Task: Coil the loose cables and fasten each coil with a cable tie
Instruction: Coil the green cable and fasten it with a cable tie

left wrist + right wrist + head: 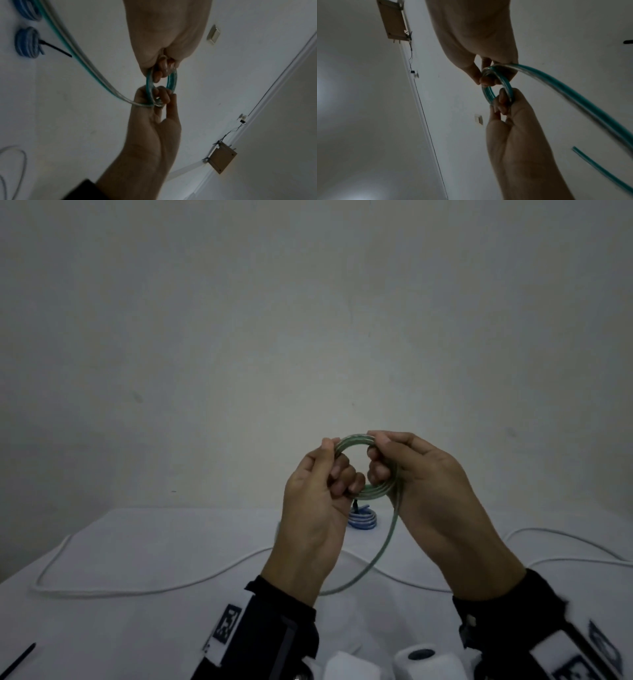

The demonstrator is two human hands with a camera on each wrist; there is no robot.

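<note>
Gripping opposite sides, left hand (317, 501) and right hand (431, 491) hold green coil (352, 440).

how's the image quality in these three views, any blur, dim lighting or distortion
Head view: dim, even light, soft focus; the right hand sleeve is motion-smeared, and the table edge bows from the wide lens. Left wrist view: dark and grainy, the green cable streaked by blur, wall lines curved. Right wrist view: equally dim, the cable's trailing length smeared, with bright glare patches at left.
</note>
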